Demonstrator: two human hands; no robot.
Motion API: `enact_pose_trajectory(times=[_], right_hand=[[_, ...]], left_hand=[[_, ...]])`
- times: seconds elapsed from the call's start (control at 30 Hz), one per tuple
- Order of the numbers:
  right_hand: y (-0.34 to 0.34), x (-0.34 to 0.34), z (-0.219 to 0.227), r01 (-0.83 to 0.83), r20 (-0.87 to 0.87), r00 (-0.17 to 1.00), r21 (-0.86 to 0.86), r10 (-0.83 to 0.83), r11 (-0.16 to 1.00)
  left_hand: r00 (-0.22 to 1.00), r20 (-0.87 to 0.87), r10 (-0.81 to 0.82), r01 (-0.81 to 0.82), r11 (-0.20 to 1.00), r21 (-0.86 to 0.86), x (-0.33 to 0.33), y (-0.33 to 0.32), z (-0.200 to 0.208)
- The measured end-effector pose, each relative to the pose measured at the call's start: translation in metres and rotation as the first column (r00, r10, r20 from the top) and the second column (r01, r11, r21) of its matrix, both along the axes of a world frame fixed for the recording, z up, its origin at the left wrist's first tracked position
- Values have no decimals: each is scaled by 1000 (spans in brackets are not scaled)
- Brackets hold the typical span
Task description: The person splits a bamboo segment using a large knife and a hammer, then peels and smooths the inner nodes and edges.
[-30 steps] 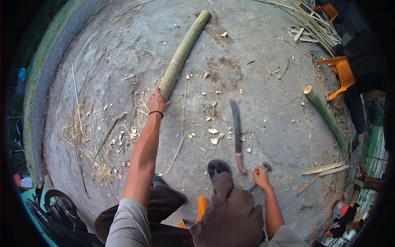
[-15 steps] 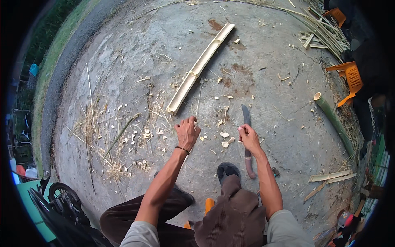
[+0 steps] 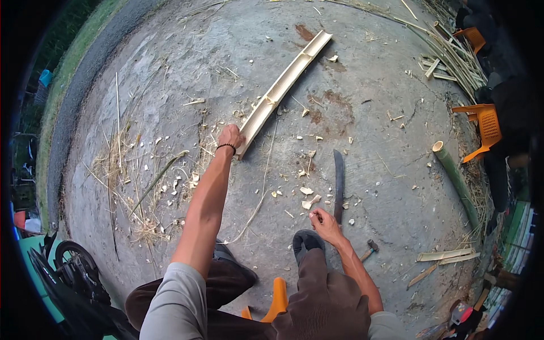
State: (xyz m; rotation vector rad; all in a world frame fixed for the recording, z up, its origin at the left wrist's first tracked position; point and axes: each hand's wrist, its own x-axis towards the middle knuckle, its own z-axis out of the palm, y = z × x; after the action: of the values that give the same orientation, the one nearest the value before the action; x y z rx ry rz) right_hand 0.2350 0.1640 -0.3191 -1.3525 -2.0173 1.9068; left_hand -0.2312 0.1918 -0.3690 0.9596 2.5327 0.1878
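A long split bamboo half (image 3: pixel 292 73) lies hollow side up on the concrete, slanting away to the right. At its near end my left hand (image 3: pixel 231 136), with a beaded bracelet at the wrist, is closed on the edge; the fingertips are partly hidden. My right hand (image 3: pixel 326 225) hovers low over the ground in front of my right foot, fingers curled in, with nothing visible in them. Just beyond it lies a machete (image 3: pixel 339 175) with a dark blade, its handle hidden behind my right hand and wrist. Pale bamboo chips (image 3: pixel 307 202) lie near my right hand.
A hammer (image 3: pixel 371 247) lies right of my forearm. Farther right are a green bamboo pole (image 3: pixel 456 181), split pieces (image 3: pixel 446 256) and an orange chair (image 3: pixel 486 127). Bamboo strips (image 3: pixel 453 48) are heaped at the far right. A motorcycle (image 3: pixel 79 266) stands at the lower left.
My left hand has moved forward and left onto the near end of the split bamboo and closed there. The right hand has drawn back toward me and slightly left. The hammer shows more fully.
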Motion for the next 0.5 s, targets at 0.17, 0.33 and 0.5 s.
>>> enact_pose_trajectory(times=[0.17, 0.33, 0.5], right_hand=[[26, -16, 19, 38, -23, 999, 29, -37, 999], [113, -68, 43, 157, -179, 980, 396, -92, 905], [141, -128, 56, 67, -210, 974, 609, 79, 790]], left_hand=[[990, -82, -112, 128, 963, 236, 30, -20, 13], [982, 143, -121, 95, 980, 176, 117, -41, 89], [959, 270, -86, 42, 986, 163, 174, -82, 142]])
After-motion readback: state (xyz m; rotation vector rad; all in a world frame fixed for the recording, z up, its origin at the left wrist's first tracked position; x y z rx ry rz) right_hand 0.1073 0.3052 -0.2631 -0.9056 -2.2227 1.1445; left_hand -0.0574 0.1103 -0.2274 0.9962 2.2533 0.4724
